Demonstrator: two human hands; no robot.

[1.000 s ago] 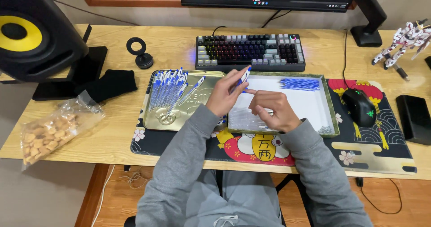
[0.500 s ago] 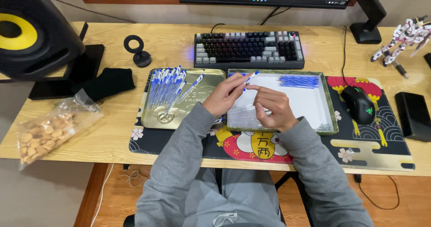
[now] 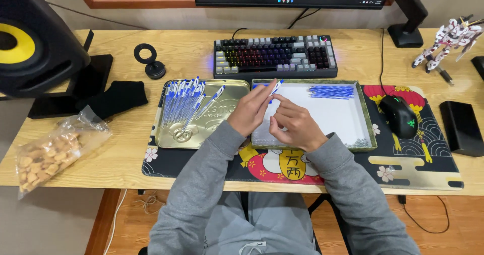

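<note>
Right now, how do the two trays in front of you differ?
The left tray is shiny gold metal, and assembled pens lie heaped on it. The right tray has a white floor, a green patterned rim and a neat row of blue refills at its far side. Both hands hold a pen over the right tray. Both trays are rectangular and lie side by side.

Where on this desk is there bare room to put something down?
Bare wood lies between the snack bag and the metal tray, and between keyboard and robot figure. It is crowded around both hands over the white tray.
</note>
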